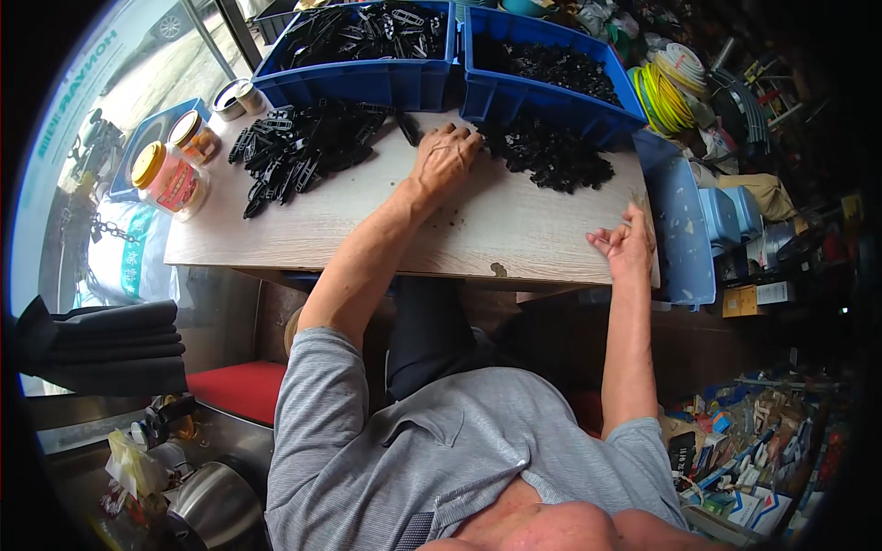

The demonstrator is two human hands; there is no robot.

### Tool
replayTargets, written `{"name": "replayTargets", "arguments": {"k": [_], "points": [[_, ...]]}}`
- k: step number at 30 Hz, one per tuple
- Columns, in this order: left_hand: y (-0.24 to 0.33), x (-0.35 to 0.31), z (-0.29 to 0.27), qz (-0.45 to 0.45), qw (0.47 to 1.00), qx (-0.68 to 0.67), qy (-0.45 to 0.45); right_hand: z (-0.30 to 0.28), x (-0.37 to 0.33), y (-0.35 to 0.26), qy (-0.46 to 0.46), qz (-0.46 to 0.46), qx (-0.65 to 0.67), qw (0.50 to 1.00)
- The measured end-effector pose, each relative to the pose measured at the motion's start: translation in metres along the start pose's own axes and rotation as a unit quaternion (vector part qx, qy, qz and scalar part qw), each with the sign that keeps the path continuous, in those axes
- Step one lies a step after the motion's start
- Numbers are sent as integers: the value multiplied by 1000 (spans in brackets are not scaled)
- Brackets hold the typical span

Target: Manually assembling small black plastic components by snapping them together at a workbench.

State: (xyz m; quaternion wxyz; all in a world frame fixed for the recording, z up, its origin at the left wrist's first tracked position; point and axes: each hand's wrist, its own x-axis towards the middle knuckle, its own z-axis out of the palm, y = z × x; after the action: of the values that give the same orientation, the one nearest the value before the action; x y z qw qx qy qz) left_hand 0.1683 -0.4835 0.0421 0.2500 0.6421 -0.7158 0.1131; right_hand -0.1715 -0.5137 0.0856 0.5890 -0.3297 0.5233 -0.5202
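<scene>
My left hand [447, 154] is on the far middle of the wooden-topped table [542, 230], knuckles up and fingers curled under. Whatever its fingertips hold, if anything, is hidden. To its left a long black plastic piece [408, 128] lies at the edge of a heap of black plastic clips [308, 151]. On its other side spreads a pile of small black plastic parts [556, 158]. My right hand [628, 246] rests by the table's right edge, thumb and fingers loosely apart, with nothing visible in it.
Two blue bins, one of long black clips [358, 81] and one of small black parts [551, 98], line the far side. Jars [170, 179] and tins [236, 98] stand at the left. A blue container [680, 220] adjoins the right edge; coiled yellow hose [663, 99] lies beyond.
</scene>
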Motion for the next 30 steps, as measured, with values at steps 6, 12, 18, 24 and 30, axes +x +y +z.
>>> {"name": "replayTargets", "arguments": {"k": [6, 12, 18, 24, 30], "points": [[15, -24, -2, -30, 992, -74, 101, 32, -21, 27, -132, 22, -40, 990], [54, -47, -34, -367, 617, -696, -16, 61, -41, 45, -241, 35, -49, 969], [80, -63, -47, -365, 474, -797, -79, 83, -56, 54, -331, 25, -65, 941], [99, -65, -59, -361, 461, -806, -89, 82, -57, 60, -316, -11, -56, 947], [101, -68, -49, -369, 455, -809, -44, 80, -54, 60, -313, -13, -51, 948]]}}
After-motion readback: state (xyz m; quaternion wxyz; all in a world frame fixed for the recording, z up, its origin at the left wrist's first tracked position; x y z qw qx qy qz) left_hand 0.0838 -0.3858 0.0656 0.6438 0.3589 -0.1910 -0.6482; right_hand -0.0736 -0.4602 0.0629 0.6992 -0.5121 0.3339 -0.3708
